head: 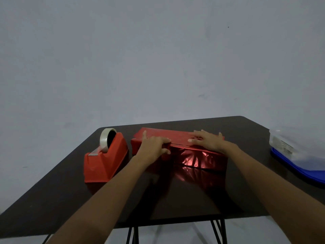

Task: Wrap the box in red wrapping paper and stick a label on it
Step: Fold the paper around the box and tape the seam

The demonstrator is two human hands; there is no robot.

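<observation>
On the box (175, 136), right hand (206, 140) lies flat, fingers spread; left hand (153, 147) curls fingers round the near edge.

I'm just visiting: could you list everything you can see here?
Table: one, dark brown, black legs, under everything.
Box in red wrapping paper: one, shiny red, table centre.
Tape dispenser: one, red, clear tape roll, left of the box.
Tray: one, blue, table's right edge, clear packet on it.
Wall: grey, behind.
Hands: two, bare; left hand grips the paper at the box's near edge, right hand lies flat on top.
</observation>
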